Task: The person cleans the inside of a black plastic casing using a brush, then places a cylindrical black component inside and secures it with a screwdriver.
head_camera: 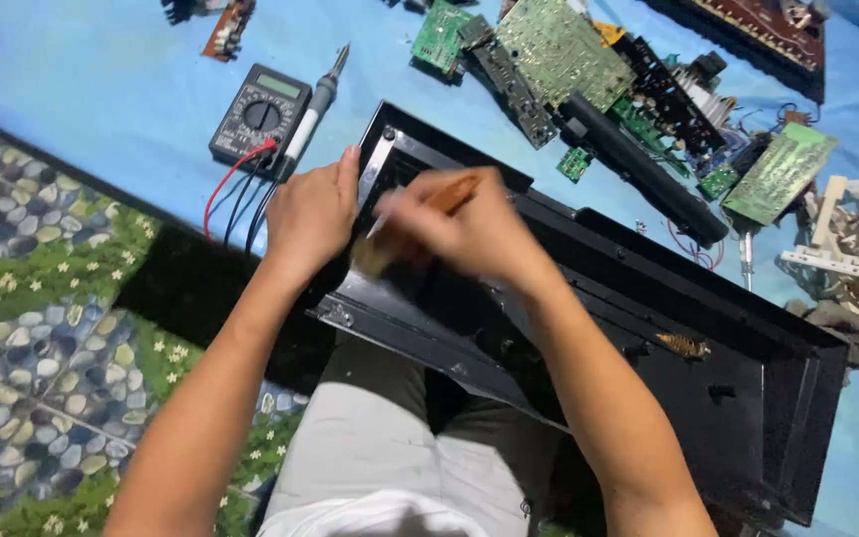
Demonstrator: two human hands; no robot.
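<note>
A long black plastic casing [748,398] lies across my lap, its hollow inside facing up. My left hand [312,214] grips the casing's far left corner and steadies it. My right hand [469,231] is blurred with motion and shut on a brush with a wooden handle [449,195]; its bristles [370,257] touch the casing's inner left end.
On the blue sheet lie a black multimeter [260,114] with red and black leads, a soldering iron [315,104], several green circuit boards [559,50], a long black bar [648,174] and cream plastic key parts [852,244]. A pebble-patterned mat [32,328] lies at left.
</note>
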